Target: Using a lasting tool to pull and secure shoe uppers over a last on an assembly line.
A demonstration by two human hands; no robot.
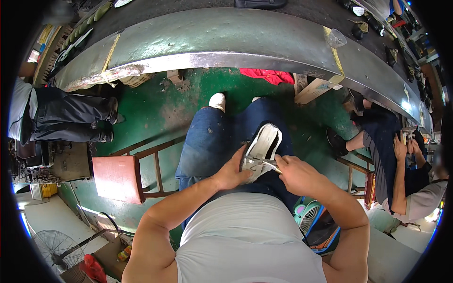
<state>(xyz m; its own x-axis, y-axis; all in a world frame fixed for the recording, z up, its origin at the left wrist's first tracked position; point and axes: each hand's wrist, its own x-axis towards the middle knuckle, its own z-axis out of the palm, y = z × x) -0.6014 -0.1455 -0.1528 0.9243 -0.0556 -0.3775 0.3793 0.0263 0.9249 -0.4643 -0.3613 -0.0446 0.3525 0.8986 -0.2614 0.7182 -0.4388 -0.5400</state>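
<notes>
On my lap lies a shoe (264, 141), bottom side up, with a pale white underside and a black edge around it. My left hand (232, 170) is wrapped round its near end. In my right hand (297, 175) is a pair of metal pincers (268, 163), gripped by the handles, which my fingers partly hide. The jaws reach left across the shoe's near end, close to my left thumb. Whether they bite on the shoe's edge cannot be made out.
A long metal-edged bench (212, 40) curves ahead of my knees. To the left stands a stool with a brown seat (118, 178). A small green fan (309, 216) is by my right hip. Another person works at the far right (406, 160); one stands at the left (71, 113).
</notes>
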